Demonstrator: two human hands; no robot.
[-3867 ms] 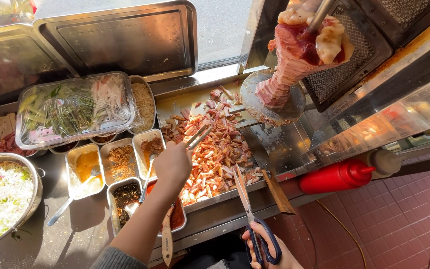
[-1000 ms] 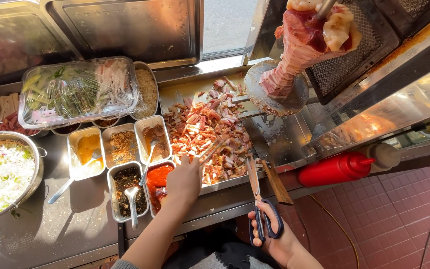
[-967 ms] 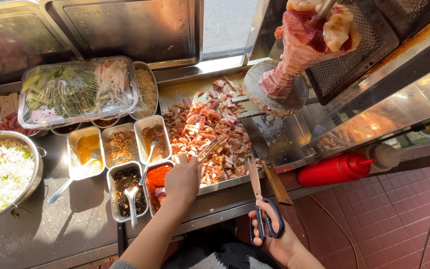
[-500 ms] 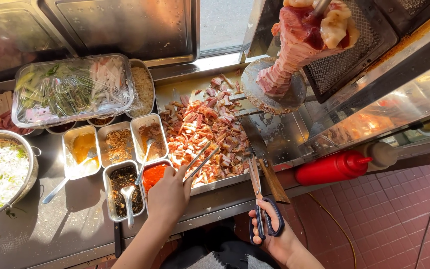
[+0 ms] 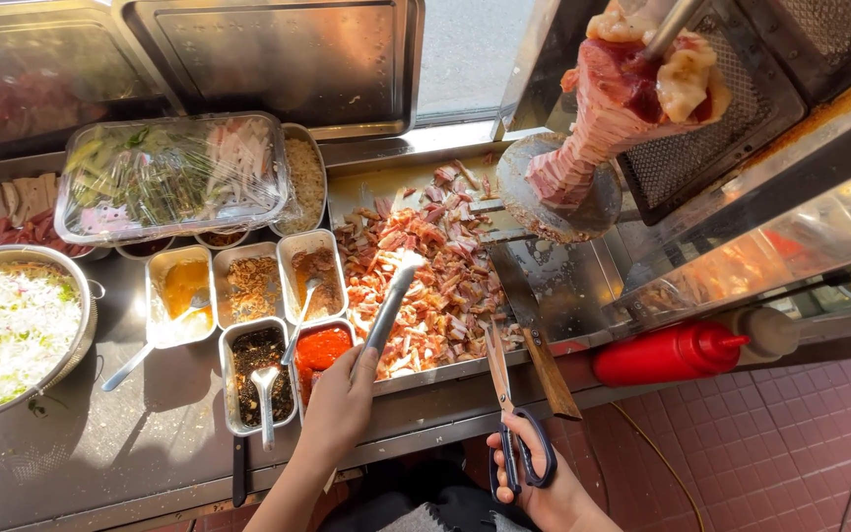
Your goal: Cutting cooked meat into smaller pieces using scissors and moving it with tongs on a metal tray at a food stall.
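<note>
Stainless-steel counter [image 5: 150,433] runs below a window, with red tile flooring to the right. Left hand [image 5: 340,402] is clenched around the handle of long metal tongs [image 5: 386,313]; the tong tips reach forward of the hand into a shallow steel tray of chopped reddish meat [image 5: 425,286]. Just left of this hand sit small rectangular steel tubs [image 5: 258,305] of sauces and spices, some with spoons. Right hand [image 5: 534,478] grasps black-handled scissors [image 5: 509,414], blades pointing forward toward the tray edge and apparently closed. Beside the scissors lies a wooden-handled knife [image 5: 534,325]. Far right of the right hand rests a red squeeze bottle [image 5: 667,353]. Ahead stands a vertical spit of stacked meat [image 5: 622,99].
</note>
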